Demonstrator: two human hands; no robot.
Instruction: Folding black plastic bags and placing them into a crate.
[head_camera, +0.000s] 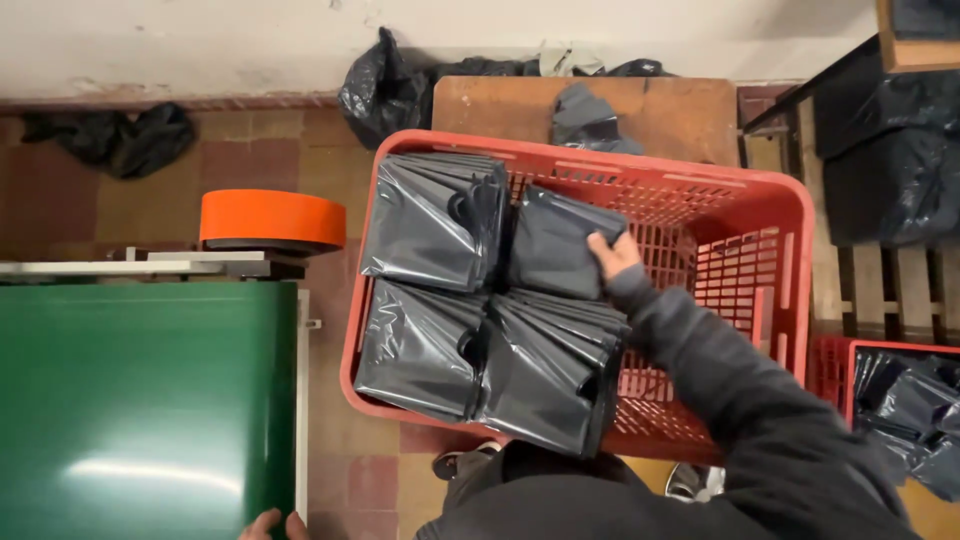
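— What did the head view show of the right hand (612, 252)?

— It reached into the red plastic crate (790, 262); its fingers (598, 243) were clamped on the right edge of a folded grey plastic bag bundle (556, 243); that bundle lay in the crate's far middle, stretching leftward from the fingers, its long axis running roughly near to far.

— And around it?

— Three more bag stacks (437, 220) sat to its left and in front, touching one another; the crate's right part showed bare mesh.

— The left hand (270, 524)?

— Only fingertips showed at the lower edge, beside the green conveyor belt (140, 400), well apart from the crate; I could not tell whether they were spread or closed; the right hand was far nearer the bundle; an orange tape roll (272, 217) stood beyond the belt.
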